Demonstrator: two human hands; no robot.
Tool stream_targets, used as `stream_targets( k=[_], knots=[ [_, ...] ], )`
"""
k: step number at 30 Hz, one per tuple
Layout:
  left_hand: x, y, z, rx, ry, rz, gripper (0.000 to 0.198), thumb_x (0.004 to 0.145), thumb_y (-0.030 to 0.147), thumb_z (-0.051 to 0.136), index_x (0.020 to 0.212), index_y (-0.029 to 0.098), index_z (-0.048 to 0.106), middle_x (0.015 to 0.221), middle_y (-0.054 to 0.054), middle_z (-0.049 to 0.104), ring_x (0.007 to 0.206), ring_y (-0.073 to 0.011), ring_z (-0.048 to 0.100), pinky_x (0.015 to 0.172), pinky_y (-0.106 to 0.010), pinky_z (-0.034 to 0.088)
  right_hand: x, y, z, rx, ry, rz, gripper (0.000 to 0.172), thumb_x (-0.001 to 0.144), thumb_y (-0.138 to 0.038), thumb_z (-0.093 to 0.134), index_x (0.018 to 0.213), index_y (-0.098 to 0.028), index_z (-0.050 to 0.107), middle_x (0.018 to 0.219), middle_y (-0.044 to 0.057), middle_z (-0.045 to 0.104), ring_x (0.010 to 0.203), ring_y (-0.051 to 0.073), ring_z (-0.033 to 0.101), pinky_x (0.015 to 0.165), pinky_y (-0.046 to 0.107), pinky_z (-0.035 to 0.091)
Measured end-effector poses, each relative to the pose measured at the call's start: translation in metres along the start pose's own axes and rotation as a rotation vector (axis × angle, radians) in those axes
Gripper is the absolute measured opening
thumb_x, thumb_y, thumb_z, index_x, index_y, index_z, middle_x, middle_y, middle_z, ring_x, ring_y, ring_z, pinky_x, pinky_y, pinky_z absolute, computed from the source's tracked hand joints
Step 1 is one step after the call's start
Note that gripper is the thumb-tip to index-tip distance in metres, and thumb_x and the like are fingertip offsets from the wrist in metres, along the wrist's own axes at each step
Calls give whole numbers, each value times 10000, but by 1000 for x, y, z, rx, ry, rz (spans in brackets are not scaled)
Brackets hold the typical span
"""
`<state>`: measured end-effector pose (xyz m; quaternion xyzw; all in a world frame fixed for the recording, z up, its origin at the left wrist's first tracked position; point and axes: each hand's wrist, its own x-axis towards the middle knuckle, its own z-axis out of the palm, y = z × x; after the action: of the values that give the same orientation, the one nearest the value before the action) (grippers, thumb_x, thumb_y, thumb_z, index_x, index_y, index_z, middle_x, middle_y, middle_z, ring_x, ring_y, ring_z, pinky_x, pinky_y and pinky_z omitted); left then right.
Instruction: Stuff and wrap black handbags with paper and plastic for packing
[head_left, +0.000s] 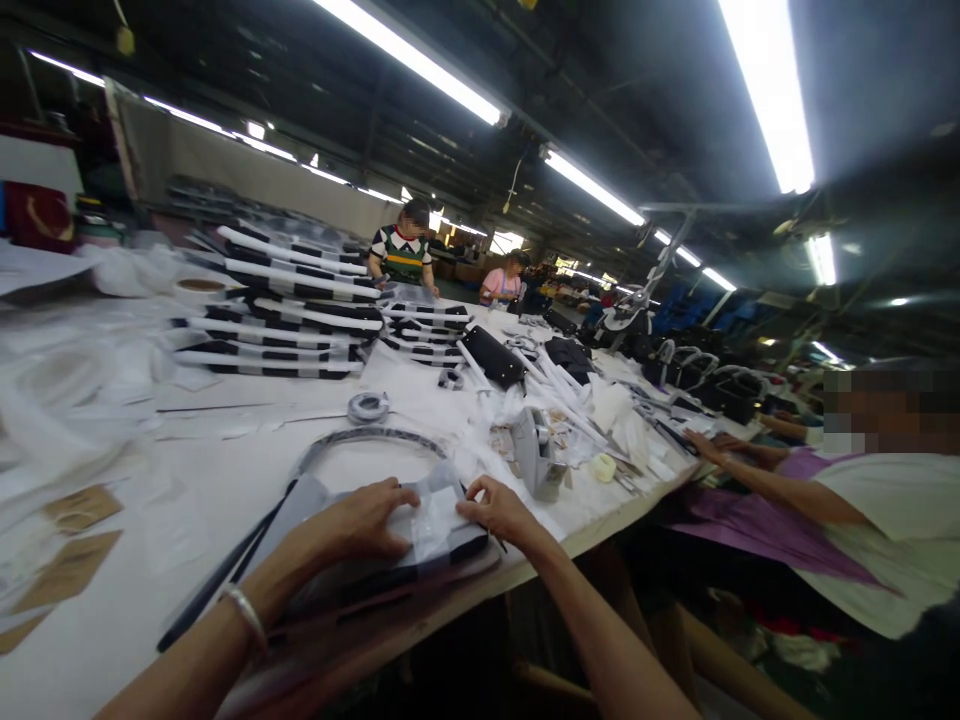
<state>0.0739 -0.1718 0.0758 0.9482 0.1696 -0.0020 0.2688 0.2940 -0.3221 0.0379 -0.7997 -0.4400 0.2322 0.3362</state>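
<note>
A dark handbag (375,578) lies at the front edge of the table, partly under greyish wrapping, with its wrapped handle (375,433) arching behind it. Over its middle sits a small clear plastic packet (433,515). My left hand (364,520) rests on the bag, thumb and fingers apart, just left of the packet. On the other side, my right hand (501,512) pinches the packet's right edge between thumb and fingers. A dark strap (206,585) slants down to the left of the bag. The bag's lower side is blurred and partly behind my left forearm.
Stacks of dark bags with white-wrapped handles (300,290) stand at the back left. A grey tape dispenser (534,450) is right of the bag. Brown cards (71,575) lie at left. A co-worker (840,500) sits close on the right; two people work behind.
</note>
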Motion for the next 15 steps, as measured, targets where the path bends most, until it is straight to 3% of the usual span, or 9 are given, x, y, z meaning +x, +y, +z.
stream_targets(
  k=[4,8,12,15],
  knots=[
    [-4,-1,0,-16,-3,-4,635,646,328,616,1276,250,606,1176,-105,607,1108,-314,602,1011,-409,442,3,7,3,-6,-20,11,242,714,-366,728,837,-203,597,534,-91,441,511,93,395,498,216,252],
    [-3,-5,7,-4,6,23,615,662,328,612,1273,254,624,1151,-113,616,1052,-314,629,975,-407,471,6,5,-1,-106,-16,28,288,671,-383,778,835,-205,623,590,-72,503,562,102,451,522,214,283],
    [-2,-8,11,8,17,58,603,658,318,631,1257,254,638,1108,-108,632,1005,-305,644,948,-409,492,9,-29,-13,-314,11,30,284,606,-367,829,780,-214,664,672,-27,608,639,143,537,571,241,340],
    [-6,-5,11,11,48,60,645,677,305,632,1316,240,583,1169,-113,632,1061,-306,632,973,-415,485,13,-70,-3,-283,114,-138,176,676,-324,776,785,-221,682,738,-4,662,692,163,583,647,275,409]
  ],
)
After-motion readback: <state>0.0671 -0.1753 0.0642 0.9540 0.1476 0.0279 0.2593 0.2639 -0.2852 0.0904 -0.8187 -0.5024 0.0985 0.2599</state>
